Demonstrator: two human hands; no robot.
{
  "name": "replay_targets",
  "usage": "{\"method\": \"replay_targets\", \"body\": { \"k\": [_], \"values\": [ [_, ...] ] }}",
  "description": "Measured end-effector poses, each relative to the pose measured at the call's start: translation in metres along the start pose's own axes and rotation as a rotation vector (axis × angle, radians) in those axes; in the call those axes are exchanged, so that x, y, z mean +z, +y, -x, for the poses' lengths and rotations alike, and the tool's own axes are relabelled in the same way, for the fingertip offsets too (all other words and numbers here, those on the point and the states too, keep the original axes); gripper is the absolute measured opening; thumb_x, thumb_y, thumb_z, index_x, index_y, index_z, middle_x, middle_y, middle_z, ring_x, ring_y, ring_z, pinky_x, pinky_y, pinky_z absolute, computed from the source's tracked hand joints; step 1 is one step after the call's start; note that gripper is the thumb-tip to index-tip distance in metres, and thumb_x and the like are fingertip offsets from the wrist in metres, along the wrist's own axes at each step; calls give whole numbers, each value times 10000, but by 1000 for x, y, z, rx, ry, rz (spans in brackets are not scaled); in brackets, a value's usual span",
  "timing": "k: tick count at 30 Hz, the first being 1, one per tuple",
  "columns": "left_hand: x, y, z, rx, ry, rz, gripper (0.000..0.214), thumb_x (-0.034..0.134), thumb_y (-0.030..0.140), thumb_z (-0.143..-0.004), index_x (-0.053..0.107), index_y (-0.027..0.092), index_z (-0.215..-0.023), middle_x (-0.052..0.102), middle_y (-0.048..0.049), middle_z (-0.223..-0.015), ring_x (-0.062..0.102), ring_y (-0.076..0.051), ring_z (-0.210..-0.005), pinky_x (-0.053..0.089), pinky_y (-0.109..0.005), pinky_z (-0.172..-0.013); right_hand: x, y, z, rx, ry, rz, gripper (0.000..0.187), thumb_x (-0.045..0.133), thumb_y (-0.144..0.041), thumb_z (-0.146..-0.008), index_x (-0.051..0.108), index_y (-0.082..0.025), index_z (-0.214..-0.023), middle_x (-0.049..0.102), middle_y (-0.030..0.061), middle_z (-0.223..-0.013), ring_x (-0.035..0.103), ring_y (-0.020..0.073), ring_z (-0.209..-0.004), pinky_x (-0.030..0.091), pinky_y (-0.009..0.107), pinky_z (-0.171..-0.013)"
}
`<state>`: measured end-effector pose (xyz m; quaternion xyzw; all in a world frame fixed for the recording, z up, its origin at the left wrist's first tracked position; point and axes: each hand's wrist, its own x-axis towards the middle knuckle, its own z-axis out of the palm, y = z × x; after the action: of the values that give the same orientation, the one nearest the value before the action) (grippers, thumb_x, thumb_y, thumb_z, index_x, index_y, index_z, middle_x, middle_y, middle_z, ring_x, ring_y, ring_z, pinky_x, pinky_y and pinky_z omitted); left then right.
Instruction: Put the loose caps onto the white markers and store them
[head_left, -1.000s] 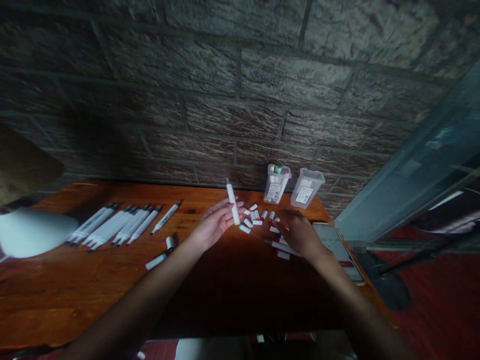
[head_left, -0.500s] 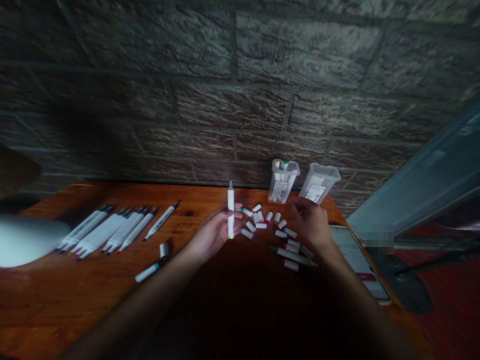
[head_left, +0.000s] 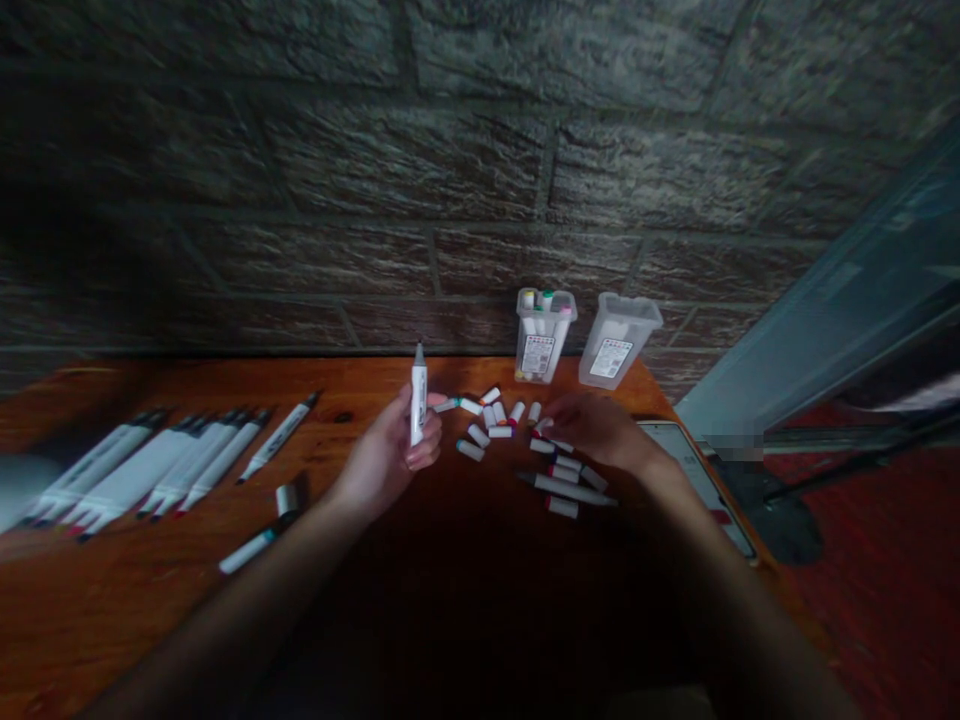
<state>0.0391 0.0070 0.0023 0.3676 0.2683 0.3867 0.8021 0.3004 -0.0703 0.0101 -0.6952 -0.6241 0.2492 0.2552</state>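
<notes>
My left hand [head_left: 386,452] is closed round a white marker [head_left: 418,394], held upright with its grey tip up. My right hand [head_left: 592,430] rests palm down with curled fingers over a scatter of small white marker caps [head_left: 491,420] on the wooden table [head_left: 450,560]; its fingertips touch caps near the pile's right side, and whether they pinch one is hidden. An uncapped marker [head_left: 566,489] lies just in front of the right hand.
A row of several white markers [head_left: 150,470] lies at the left, with a single marker [head_left: 279,436] beside it and another [head_left: 251,547] nearer me. Two clear plastic tubs [head_left: 541,335] [head_left: 619,340] stand by the brick wall. A phone [head_left: 694,480] lies at the right edge.
My left hand has turned the marker upright and closed more tightly round it. My right hand lifted toward the tubs, then came back down onto the caps. The view shifted right.
</notes>
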Motion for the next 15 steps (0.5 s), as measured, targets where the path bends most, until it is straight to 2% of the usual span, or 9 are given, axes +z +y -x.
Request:
{"method": "replay_targets", "body": {
  "k": [2, 4, 9, 11, 15],
  "values": [
    [2, -1, 1, -11, -2, -22, 418, 350, 365, -1017, 664, 122, -888, 377, 37, -570, 282, -47, -383, 271, -152, -376, 2, 3, 0, -7, -70, -28, 115, 697, -278, -799, 747, -206, -874, 738, -11, -749, 657, 124, -657, 441, 211, -560],
    [3, -2, 2, -21, -3, -32, 426, 340, 368, -1019, 664, 127, -885, 373, 38, -565, 278, -48, -379, 271, -152, -374, 4, 6, -1, -26, -69, -22, 106, 704, -281, -794, 743, -212, -864, 732, -19, -747, 649, 120, -656, 437, 209, -557],
    [2, -3, 2, -9, -4, -50, 425, 362, 392, -1011, 668, 123, -890, 379, 38, -557, 284, -49, -378, 269, -153, -374, 6, 4, -3, -77, 101, 26, 136, 651, -295, -850, 740, -204, -899, 743, 7, -838, 656, 132, -714, 483, 248, -652],
    [1, -4, 2, 11, 6, -65, 401, 407, 405, -996, 666, 121, -885, 386, 39, -555, 288, -48, -380, 267, -151, -374, 10, -3, -3, -149, 122, 32, 128, 644, -279, -863, 740, -212, -917, 745, 8, -887, 659, 134, -754, 496, 257, -697],
    [3, -3, 2, 39, 49, -104, 353, 457, 390, -977, 658, 116, -882, 398, 39, -555, 287, -46, -383, 253, -148, -371, 24, -18, 0, -342, 48, 94, 153, 620, -239, -899, 734, -227, -1000, 738, 14, -1007, 665, 150, -894, 503, 290, -833]
  ]
}}
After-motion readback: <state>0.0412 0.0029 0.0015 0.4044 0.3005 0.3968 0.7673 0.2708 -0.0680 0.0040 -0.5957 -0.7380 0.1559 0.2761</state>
